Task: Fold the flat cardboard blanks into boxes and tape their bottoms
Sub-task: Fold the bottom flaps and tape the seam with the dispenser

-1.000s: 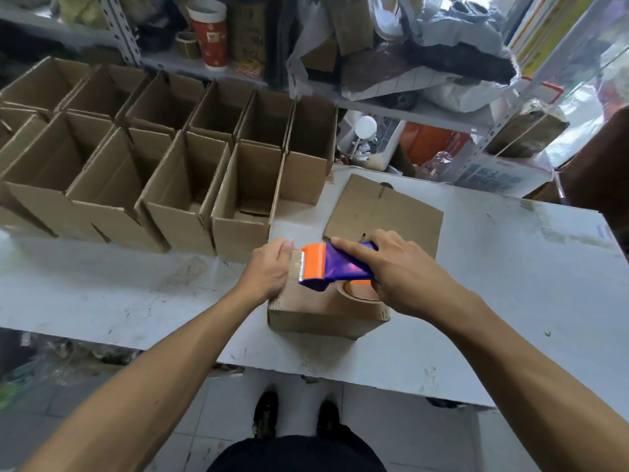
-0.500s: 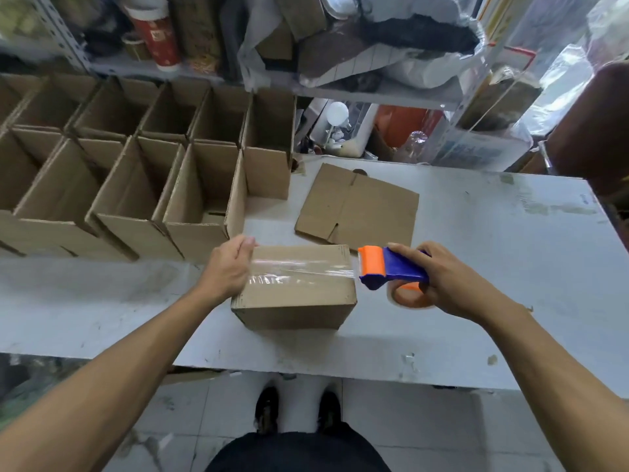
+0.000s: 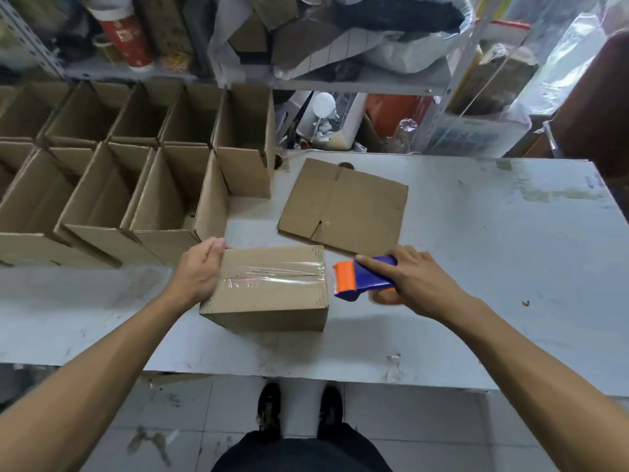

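A folded cardboard box (image 3: 272, 301) lies bottom-up near the table's front edge, with a strip of clear tape (image 3: 272, 275) across its closed flaps. My left hand (image 3: 200, 272) grips the box's left end. My right hand (image 3: 413, 282) holds a purple and orange tape dispenser (image 3: 360, 279) just off the box's right edge. One flat cardboard blank (image 3: 343, 206) lies on the table behind the box.
Several open, assembled boxes (image 3: 112, 185) stand in rows on the left half of the white table (image 3: 476, 267). Behind the table runs a cluttered metal shelf (image 3: 340, 83) with bags and cups. My feet (image 3: 299, 407) show below the table's front edge.
My right hand drew the dispenser from the box's left end across to its right edge, laying tape along the seam. The dispenser now sits apart from the box. My left hand stayed at the left end.
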